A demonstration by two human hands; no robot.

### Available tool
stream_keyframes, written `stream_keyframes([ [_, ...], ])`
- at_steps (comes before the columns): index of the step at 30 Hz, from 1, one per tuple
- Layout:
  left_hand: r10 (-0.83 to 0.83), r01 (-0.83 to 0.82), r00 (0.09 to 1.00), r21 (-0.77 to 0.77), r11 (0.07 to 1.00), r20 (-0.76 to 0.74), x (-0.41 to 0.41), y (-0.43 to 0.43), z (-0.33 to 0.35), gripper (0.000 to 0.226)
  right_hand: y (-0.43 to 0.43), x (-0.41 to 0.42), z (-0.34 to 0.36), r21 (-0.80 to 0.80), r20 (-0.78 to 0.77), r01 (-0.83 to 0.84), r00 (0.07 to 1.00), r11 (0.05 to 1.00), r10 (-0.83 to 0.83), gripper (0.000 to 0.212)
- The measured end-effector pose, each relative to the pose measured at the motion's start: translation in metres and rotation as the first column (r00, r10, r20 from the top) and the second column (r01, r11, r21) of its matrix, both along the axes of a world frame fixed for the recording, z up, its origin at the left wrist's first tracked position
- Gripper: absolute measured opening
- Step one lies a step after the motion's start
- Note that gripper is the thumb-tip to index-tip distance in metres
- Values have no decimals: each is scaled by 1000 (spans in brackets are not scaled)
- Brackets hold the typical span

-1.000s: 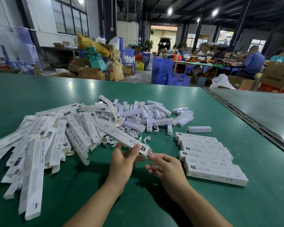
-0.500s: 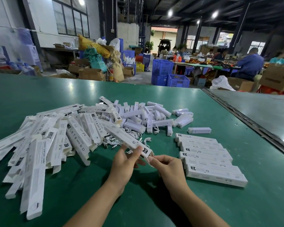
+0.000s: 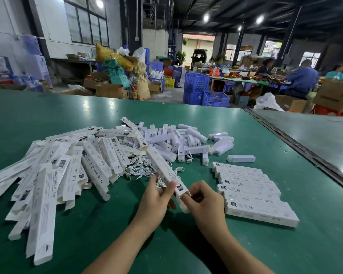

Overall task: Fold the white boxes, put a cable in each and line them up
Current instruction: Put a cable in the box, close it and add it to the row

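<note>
Right hand (image 3: 204, 202) has curled closer, pinching the end of the white box (image 3: 161, 167); left hand (image 3: 156, 201) grips it

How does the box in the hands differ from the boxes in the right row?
The held box is lifted and tilted in the left hand; the row boxes lie flat, side by side, on the table. The held box has its near flap open at the right hand; the row boxes look closed. Both are long, white.

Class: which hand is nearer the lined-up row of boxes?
Right. The right hand sits just left of the row, at the near end of the held box; the left hand grips it farther left.
</note>
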State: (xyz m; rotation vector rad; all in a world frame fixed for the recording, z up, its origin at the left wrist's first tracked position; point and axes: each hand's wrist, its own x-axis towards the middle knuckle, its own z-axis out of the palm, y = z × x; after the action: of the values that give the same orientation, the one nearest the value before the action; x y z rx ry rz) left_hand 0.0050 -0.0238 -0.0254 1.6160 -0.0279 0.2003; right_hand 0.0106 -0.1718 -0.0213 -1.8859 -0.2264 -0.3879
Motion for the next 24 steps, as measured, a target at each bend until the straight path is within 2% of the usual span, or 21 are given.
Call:
stream_keyframes([
  [3, 36, -45, 993, 82, 996, 111, -1, 2, -2, 71, 2, 0, -2, -5, 21, 32, 999, 999, -32, 27],
  [7, -78, 26, 980, 267, 963, 185, -4, 4, 0, 41, 1, -1, 0, 5, 8, 60, 998, 998, -60, 27],
  [9, -107, 58, 979, 265, 962, 176, -6, 6, 3, 44, -2, -4, 4, 14, 25, 10, 1000, 1000, -10, 20],
  [13, -134, 83, 976, 275, 958, 171, -6, 11, 4, 63, -8, -11, 13, 9, 133, -126, 983, 992, 123, 18],
  [18, -105, 53, 981, 291, 955, 166, -1, 14, 2, 72, -9, -8, 10, -65, 215, -108, 969, 992, 120, 8],
  [21, -100, 57, 983, 261, 964, 153, 2, 16, -2, 70, -9, -9, 10, -109, 280, -154, 943, 982, 179, 2],
  [24, -98, 61, 983, 219, 974, 158, 3, 17, -2, 68, -9, -10, 12, -113, 304, -228, 919, 967, 252, 9],
])
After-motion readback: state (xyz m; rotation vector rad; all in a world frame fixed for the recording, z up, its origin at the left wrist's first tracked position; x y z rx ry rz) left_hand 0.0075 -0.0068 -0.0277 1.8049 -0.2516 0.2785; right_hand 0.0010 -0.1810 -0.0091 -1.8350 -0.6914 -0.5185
